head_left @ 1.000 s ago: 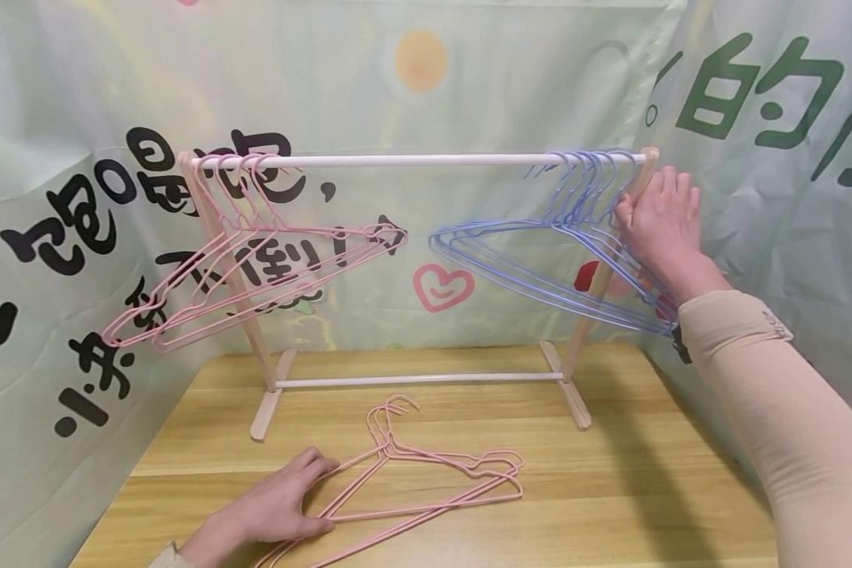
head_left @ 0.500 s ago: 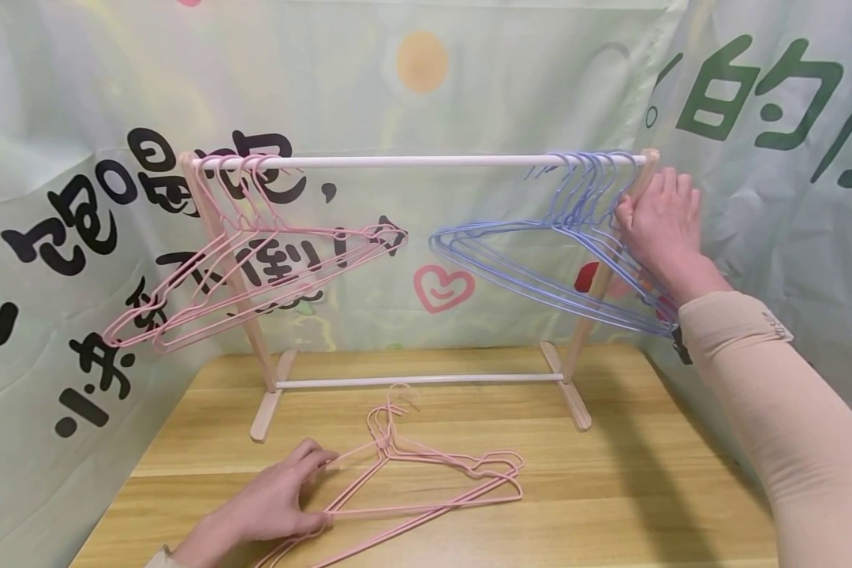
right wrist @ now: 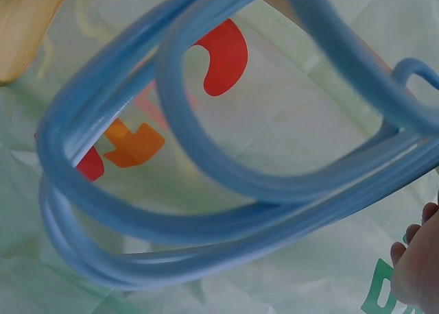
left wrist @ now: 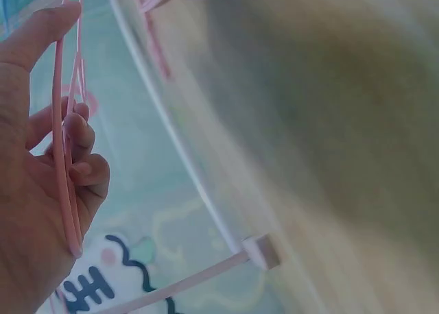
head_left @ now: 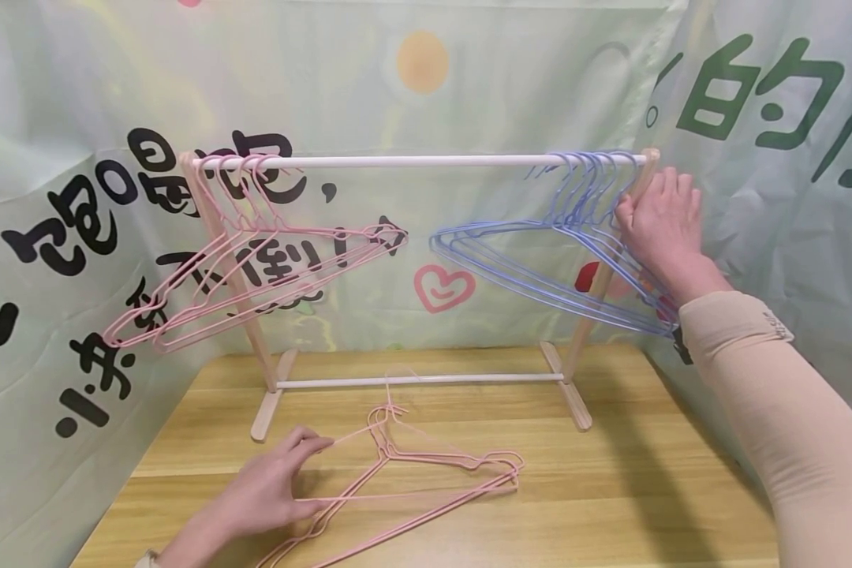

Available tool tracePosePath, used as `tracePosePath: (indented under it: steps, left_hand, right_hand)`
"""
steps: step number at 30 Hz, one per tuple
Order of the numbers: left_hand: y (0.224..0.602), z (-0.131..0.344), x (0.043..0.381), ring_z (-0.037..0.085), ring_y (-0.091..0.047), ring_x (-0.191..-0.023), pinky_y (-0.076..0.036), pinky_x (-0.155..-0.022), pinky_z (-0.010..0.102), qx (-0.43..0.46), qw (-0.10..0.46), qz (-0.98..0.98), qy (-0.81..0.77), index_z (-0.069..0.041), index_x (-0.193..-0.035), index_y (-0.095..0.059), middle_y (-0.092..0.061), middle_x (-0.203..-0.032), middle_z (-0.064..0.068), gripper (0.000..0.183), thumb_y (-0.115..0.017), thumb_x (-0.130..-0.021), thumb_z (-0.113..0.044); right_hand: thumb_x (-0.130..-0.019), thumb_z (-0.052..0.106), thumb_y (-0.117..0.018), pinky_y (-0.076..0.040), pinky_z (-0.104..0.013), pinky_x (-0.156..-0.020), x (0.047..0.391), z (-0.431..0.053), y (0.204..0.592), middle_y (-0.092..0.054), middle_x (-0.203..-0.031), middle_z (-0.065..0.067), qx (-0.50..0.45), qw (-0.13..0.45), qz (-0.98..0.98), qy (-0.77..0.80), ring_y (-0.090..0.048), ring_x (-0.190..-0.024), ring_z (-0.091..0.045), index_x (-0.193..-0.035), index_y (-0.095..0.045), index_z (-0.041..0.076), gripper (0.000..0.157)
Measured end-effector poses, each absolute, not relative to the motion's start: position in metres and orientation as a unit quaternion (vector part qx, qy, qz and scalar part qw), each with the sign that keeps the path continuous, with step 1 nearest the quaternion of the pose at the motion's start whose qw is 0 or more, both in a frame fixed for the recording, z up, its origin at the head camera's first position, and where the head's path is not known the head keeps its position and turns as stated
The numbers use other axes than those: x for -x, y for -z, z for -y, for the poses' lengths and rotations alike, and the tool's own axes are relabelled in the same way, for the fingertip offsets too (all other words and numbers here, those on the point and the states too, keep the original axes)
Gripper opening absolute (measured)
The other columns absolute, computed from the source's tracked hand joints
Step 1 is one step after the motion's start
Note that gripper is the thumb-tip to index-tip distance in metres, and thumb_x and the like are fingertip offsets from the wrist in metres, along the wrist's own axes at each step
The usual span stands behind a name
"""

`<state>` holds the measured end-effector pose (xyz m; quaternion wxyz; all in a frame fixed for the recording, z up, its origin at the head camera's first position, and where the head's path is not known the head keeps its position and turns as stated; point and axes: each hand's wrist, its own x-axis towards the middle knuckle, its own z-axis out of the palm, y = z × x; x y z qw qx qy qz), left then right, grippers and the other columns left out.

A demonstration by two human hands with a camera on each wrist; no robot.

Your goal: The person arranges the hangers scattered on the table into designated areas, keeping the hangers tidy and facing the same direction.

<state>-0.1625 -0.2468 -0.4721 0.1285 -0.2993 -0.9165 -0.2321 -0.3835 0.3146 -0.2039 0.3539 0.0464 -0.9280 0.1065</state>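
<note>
My left hand (head_left: pixel 266 485) holds one corner of a pink hanger (head_left: pixel 426 495), raised a little above several other pink hangers (head_left: pixel 433 457) that lie stacked on the table. In the left wrist view, the wire of that hanger (left wrist: pixel 57 122) runs between the thumb and the curled fingers (left wrist: pixel 81 132). At the upper right, my right hand (head_left: pixel 660 221) grips the side post of a small clothes rack (head_left: pixel 412 161) near its top. In the right wrist view, the right hand (right wrist: pixel 418 266) shows only at the edge, beyond the blue hangers (right wrist: pixel 226 225).
Several pink hangers (head_left: pixel 312 230) hang at the left end of the rack's white bar. Several blue hangers (head_left: pixel 575 225) hang at its right end, close to my right arm. The rack's feet (head_left: pixel 575 405) stand on the wooden table (head_left: pixel 610 489), with a printed cloth (head_left: pixel 355 87) behind.
My left hand has risen slightly, lifting one pink hanger off the stack, its hook now over the rack's lower bar in the head view. The right hand stays put on the post.
</note>
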Motion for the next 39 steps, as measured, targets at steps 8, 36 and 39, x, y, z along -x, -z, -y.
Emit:
tracePosePath:
  steps: [8, 36, 39]
  left_hand:
    - [0.446, 0.255, 0.163, -0.008, -0.037, -0.06, -0.038, -0.048, 0.017, 0.293, 0.207, 0.909, 0.215, -0.015, -0.141, -0.06, -0.055, -0.126, -0.003, 0.083, -0.098, -0.068, -0.031]
    - [0.335, 0.285, 0.186, 0.011, -0.048, -0.069, -0.028, -0.038, 0.022, 0.232, 0.508, 0.822, 0.113, -0.006, -0.135, -0.065, -0.06, -0.115, 0.018, 0.082, -0.054, -0.093, -0.076]
    - [0.326, 0.286, 0.19, 0.014, -0.048, -0.066, -0.027, -0.037, 0.023, 0.231, 0.531, 0.809, 0.101, -0.004, -0.134, -0.066, -0.06, -0.114, 0.021, 0.084, -0.052, -0.093, -0.076]
  right_hand:
    - [-0.102, 0.028, -0.038, -0.029, -0.059, -0.084, 0.384, -0.314, 0.203, -0.036, -0.1, -0.028, -0.046, 0.352, 0.929, -0.107, -0.032, -0.097, -0.048, -0.102, -0.042, -0.014, 0.042]
    - [-0.1, 0.026, -0.04, -0.03, -0.061, -0.082, 0.384, -0.315, 0.208, -0.037, -0.1, -0.03, -0.06, 0.382, 0.916, -0.107, -0.033, -0.095, -0.05, -0.1, -0.042, -0.015, 0.041]
    - [-0.101, 0.027, -0.04, -0.03, -0.061, -0.082, 0.385, -0.315, 0.208, -0.037, -0.1, -0.03, -0.06, 0.379, 0.917, -0.107, -0.033, -0.095, -0.05, -0.099, -0.042, -0.014, 0.041]
